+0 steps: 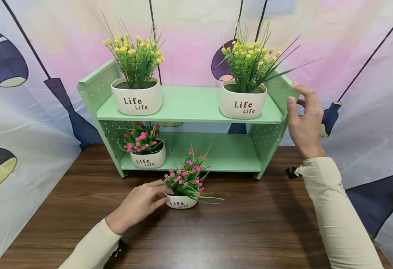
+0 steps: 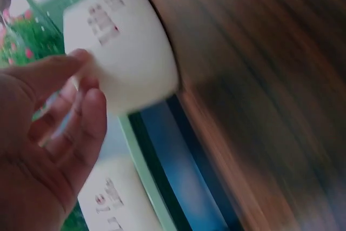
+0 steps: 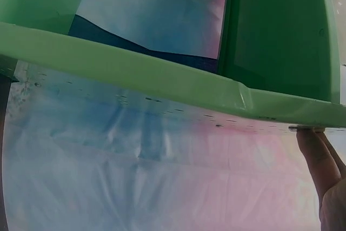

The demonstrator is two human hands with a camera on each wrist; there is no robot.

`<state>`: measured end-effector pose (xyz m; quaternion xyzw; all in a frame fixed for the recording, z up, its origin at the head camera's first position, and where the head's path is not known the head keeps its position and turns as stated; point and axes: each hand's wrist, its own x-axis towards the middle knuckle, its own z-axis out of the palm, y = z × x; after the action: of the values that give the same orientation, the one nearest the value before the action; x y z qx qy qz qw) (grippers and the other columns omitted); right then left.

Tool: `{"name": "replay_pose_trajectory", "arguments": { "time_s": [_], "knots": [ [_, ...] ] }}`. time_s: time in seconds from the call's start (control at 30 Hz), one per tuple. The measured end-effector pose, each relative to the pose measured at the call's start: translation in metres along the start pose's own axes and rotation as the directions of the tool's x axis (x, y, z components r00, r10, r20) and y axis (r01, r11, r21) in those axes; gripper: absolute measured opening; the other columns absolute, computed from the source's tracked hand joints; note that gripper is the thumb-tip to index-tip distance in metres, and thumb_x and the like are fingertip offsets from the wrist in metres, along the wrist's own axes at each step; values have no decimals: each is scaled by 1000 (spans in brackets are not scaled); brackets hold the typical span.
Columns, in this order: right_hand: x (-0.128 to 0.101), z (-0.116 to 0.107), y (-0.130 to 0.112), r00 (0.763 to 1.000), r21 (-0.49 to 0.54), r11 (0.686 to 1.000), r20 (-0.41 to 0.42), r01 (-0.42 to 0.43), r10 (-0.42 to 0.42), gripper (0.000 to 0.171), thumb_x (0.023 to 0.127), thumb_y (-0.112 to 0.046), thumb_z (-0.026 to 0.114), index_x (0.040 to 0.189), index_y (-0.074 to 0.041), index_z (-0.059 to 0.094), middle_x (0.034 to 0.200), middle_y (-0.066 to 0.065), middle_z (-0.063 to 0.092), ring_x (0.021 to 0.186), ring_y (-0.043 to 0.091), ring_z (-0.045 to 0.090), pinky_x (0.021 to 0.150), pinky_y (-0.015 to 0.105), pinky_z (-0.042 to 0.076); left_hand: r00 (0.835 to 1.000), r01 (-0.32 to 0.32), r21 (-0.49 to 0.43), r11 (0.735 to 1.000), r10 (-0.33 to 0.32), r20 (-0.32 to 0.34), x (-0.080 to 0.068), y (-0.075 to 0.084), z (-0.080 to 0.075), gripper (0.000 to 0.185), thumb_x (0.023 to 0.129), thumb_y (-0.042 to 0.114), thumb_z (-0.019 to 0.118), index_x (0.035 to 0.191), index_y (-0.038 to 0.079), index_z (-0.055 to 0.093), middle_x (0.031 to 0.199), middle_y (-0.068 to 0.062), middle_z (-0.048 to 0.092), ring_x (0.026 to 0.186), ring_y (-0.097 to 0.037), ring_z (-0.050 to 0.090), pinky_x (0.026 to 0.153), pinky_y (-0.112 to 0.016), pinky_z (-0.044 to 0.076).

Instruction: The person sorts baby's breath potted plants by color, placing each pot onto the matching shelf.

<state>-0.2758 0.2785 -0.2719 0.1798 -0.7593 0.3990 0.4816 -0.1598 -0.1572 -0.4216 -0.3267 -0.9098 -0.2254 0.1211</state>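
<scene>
Left hand on the pink-flower pot, right hand at the shelf's end.

The left hand (image 1: pixel 139 203) has its fingers touching the pink-flower pot (image 1: pixel 181 201), which stands upright on the bench just before the green shelf (image 1: pixel 189 104); the right hand (image 1: pixel 303 119), fingers relaxed, touches the shelf's right end.

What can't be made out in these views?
- Left wrist view: motion blur smears the pot's lettering; left hand's grip unclear.
- Right wrist view: right hand cut off by the edge; only fingertips against the shelf.
- Head view: pot's far side hidden by its flowers.
</scene>
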Motion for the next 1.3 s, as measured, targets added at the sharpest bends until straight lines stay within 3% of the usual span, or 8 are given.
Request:
{"name": "replay_pose_trajectory", "arguments": {
  "time_s": [0.3,0.63,0.87,1.3],
  "knots": [
    [0,0,-5,1000,13,1000,8,1,-2,30,107,-5,55,135,2,63,143,16,61,136,26,57,100,16,45,998,-67,-19,998,67,14,-2,-12,0,16,92,10,81,104,21,78,104,13,69,82,0,67,66,-27,57],
    [0,-1,6,1000,10,1000,21,3,-4,31,107,-7,56,136,-1,63,144,14,60,132,27,58,97,16,47,996,-89,21,996,89,-3,13,3,10,15,93,9,80,104,19,78,103,12,70,89,-7,73,70,-30,59],
    [0,0,7,1000,12,1000,22,7,-8,31,107,-5,56,137,-1,63,145,13,60,128,29,60,96,15,47,994,-107,55,993,108,-25,24,12,19,14,92,10,81,101,20,77,99,11,71,85,-8,73,59,-26,54],
    [1,-1,8,1000,25,1000,25,10,-10,31,106,-6,57,136,-1,65,146,11,61,131,25,59,97,18,49,992,-122,50,991,122,-16,47,34,36,12,93,13,81,100,23,79,101,14,72,84,-6,73,56,-25,52]
  ]
}}
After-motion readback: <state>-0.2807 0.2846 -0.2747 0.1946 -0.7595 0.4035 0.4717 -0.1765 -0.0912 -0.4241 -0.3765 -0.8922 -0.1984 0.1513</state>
